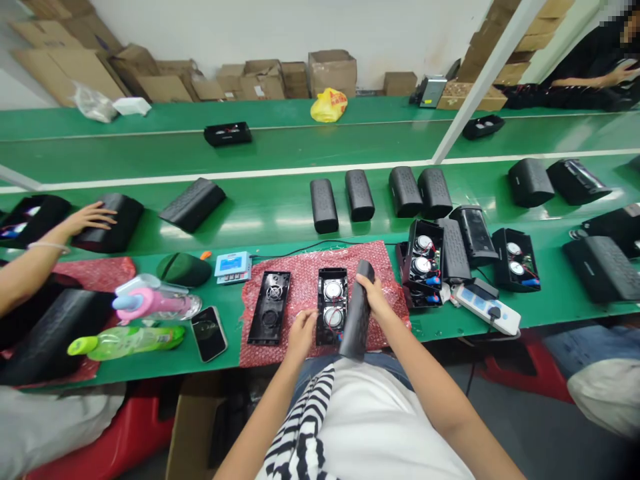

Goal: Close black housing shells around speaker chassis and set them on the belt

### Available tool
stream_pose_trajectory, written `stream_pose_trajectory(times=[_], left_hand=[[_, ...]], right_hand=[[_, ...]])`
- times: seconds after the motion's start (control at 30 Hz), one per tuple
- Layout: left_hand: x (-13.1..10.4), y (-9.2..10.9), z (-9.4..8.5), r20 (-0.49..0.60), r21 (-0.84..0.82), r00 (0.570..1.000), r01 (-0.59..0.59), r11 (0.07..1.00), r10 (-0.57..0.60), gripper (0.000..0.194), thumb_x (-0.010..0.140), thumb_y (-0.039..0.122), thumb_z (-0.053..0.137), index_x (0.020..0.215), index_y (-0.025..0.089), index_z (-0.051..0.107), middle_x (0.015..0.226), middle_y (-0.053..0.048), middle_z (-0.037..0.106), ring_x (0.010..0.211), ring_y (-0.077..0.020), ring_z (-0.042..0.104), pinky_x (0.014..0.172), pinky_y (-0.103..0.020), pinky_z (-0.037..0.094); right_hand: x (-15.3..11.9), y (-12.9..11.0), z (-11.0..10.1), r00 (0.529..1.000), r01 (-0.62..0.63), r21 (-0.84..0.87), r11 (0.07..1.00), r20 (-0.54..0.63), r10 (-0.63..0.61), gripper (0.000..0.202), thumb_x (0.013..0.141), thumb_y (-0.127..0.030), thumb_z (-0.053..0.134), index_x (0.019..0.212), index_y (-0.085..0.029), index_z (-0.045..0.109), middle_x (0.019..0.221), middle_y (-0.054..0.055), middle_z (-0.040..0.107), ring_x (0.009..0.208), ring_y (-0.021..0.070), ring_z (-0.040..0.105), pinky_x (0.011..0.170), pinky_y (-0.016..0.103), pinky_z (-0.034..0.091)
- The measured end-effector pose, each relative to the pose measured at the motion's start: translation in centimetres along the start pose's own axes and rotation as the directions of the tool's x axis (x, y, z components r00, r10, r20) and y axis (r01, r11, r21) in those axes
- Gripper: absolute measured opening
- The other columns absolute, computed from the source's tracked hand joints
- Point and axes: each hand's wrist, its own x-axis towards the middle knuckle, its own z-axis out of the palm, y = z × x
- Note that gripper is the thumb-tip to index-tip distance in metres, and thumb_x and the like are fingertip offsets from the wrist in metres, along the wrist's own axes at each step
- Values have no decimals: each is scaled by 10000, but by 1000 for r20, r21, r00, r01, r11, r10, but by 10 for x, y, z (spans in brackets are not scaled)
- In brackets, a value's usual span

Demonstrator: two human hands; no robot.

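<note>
Upright in my right hand is a dark speaker casing, its lower end close to my lap. Fingers of my left hand are pinched together at the left edge of an open speaker housing; whether they hold anything is too small to tell. That housing shows two round silver drivers with red wires. Left of it a black shell with two round grilles lies on the red bubble wrap.
Right of the wrap stand open speaker housings and a white power strip. To the left lie a phone, a green bottle and a pink-topped bottle. Another person's hand touches a speaker at far left. Several speakers line the green belt.
</note>
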Motion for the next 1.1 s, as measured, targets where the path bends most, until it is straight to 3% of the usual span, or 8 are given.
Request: stream_pose_trajectory(times=[0.1,0.23,0.33,0.43,0.67,0.87,1.1], left_hand=[[10,-11,2,41,11,999,-15,1000,15,524,770,545,481,1099,159,611,1229,-127,600,1201,-240,507,1056,-392,333],[5,-16,18,110,217,994,-14,976,-11,647,797,456,465,1334,98,427,1444,-170,382,1360,-240,313,1137,-379,192],[-4,-17,26,173,408,980,-158,899,94,788,722,374,580,1397,66,315,1489,-191,284,1396,-267,217,1150,-408,160],[-11,-16,27,232,499,962,-244,831,144,841,701,360,602,1418,75,269,1500,-191,256,1404,-287,180,1146,-444,175],[-16,-5,21,248,538,959,-252,805,135,813,724,333,579,1429,94,251,1524,-202,170,1408,-295,158,1134,-454,193],[-14,-8,22,275,570,960,-205,795,51,895,689,276,612,1434,34,180,1519,-248,120,1410,-314,118,1135,-446,188],[-14,-11,24,286,565,956,-222,795,63,860,717,285,586,1442,64,180,1533,-216,97,1413,-295,121,1133,-436,200]], right_hand=[[12,8,27,986,85,-391,917,-97,-133,841,562,-502,741,1257,-203,373,1172,120,560,1062,287,562,903,420,468],[23,34,45,970,174,-639,749,-20,-242,864,629,-478,686,1344,-153,327,1296,210,431,1261,376,371,1035,538,291],[25,54,43,954,243,-672,699,37,-297,814,698,-497,618,1367,-138,325,1306,221,405,1279,377,342,1051,545,251],[25,65,38,944,289,-641,711,66,-324,792,748,-504,557,1398,-152,274,1367,192,379,1304,338,325,1071,517,245],[28,65,45,953,288,-591,754,104,-283,800,799,-495,487,1437,-147,153,1449,166,326,1326,264,340,1092,447,275],[28,68,52,947,312,-630,711,146,-286,827,781,-451,513,1423,-48,183,1487,217,230,1384,306,217,1128,469,186],[29,64,48,945,321,-621,715,153,-290,797,803,-474,483,1425,-69,191,1483,203,250,1374,295,250,1122,468,208]])
